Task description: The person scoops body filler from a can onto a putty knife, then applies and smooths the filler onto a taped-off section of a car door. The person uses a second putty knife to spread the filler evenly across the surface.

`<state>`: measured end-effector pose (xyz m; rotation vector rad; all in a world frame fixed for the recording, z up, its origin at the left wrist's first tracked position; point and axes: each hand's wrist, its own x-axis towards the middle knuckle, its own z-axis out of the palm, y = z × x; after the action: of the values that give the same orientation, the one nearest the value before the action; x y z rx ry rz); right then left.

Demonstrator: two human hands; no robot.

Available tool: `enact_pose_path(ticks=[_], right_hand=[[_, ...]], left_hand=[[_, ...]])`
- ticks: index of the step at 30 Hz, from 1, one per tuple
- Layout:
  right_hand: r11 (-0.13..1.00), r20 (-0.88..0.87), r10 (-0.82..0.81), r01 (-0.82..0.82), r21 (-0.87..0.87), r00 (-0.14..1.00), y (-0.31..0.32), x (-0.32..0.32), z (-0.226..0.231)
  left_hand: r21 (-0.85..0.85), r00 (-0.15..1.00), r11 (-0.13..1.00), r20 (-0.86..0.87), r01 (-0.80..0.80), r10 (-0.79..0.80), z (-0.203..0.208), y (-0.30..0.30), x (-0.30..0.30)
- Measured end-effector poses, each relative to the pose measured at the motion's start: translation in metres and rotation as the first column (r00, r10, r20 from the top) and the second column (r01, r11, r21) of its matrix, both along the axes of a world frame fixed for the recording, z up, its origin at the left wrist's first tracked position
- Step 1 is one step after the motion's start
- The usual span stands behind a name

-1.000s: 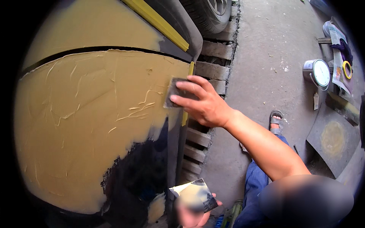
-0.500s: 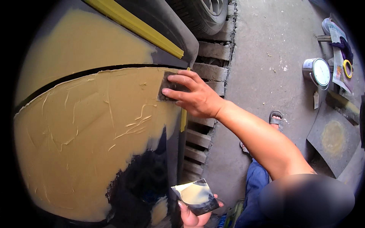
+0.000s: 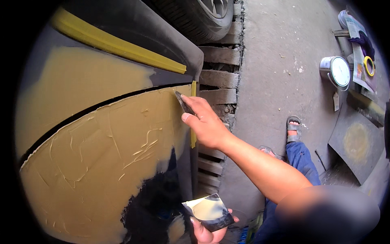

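A dark car body panel is coated with tan filler paste, marked by raised ridges and scrapes. Near its right end, just below the black curved gap, my right hand grips a thin dark spreader. That spreader is tilted steeply, its tip at the coated surface. Low in the view, my left hand holds a small dark square plate from beneath. A smooth mound of pale filler lies on the plate. Beside it the panel shows bare black surface.
Yellow masking tape lines the panel above the gap, and another strip runs down its right edge. A wheel stands beyond, over a slatted channel. On the floor are a lidded can and a dark sheet.
My right hand has turned the spreader from nearly flat to steeply tilted. The panel and hand sit lower in the view, which has shifted. My left hand still holds the plate.
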<state>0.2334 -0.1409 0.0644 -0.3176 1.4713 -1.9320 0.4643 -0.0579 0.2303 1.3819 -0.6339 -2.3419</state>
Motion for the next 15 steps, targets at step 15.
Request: enact_pose_path(ticks=[15], right_hand=[[0.990, -0.200, -0.057, 0.080, 0.112, 0.978, -0.008, -0.001, 0.011]], left_hand=[[-0.017, 1.000, 0.999, 0.012, 0.027, -0.027, 0.003, 0.001, -0.007]])
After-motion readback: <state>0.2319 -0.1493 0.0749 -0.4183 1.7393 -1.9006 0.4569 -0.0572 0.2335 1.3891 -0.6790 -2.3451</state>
